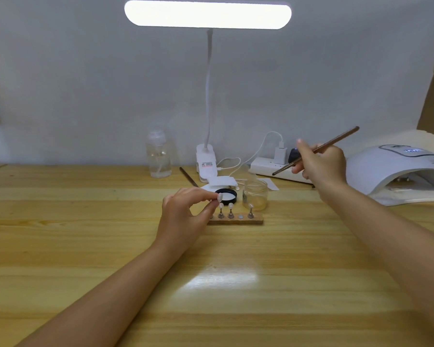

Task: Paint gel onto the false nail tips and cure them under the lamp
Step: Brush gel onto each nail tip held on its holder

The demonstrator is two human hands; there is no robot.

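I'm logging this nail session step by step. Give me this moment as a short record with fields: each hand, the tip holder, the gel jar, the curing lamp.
left hand: pinches one nail tip above the holder
right hand: holds the brush, raised off the table
tip holder: wooden bar, three stands with tips visible, one spot bare
gel jar: open, black lid beside it
curing lamp: at the right, display lit

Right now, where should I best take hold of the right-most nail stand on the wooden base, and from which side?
Pinch the metal stem of the stand from above, below the nail tip. It stands upright, the slot left of it is free, and the jar crowds it from behind.
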